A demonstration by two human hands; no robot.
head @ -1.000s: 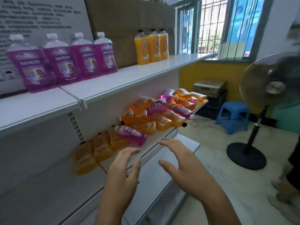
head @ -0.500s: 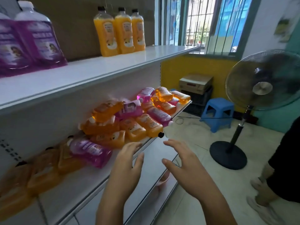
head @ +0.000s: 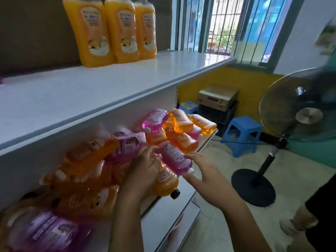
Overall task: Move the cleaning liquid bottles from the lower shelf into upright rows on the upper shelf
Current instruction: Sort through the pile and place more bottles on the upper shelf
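Note:
Several orange and purple cleaning liquid bottles lie in a jumbled pile on the white lower shelf [head: 183, 200]. Three orange bottles [head: 118, 33] stand upright in a row at the back of the upper shelf [head: 127, 84]. My left hand [head: 145, 170] lies on the pile with bent fingers, over an orange bottle with a black cap [head: 166, 181]; whether it grips is unclear. My right hand [head: 205, 177] is open, its fingertip and thumb at the capped end of a lying purple bottle [head: 174, 158]. The bottles at lower left are blurred.
A standing fan [head: 298, 115] on a black base is on the floor to the right. Beyond the shelf end stand a blue stool [head: 243, 131] and a cardboard box [head: 218, 95] on a black crate. Another person's leg [head: 320, 215] is at the right edge.
The view has swung right and closer to the shelves. Both hands have moved forward from in front of the lower shelf onto the pile; the left now lies on the bottles, the right reaches the purple bottle.

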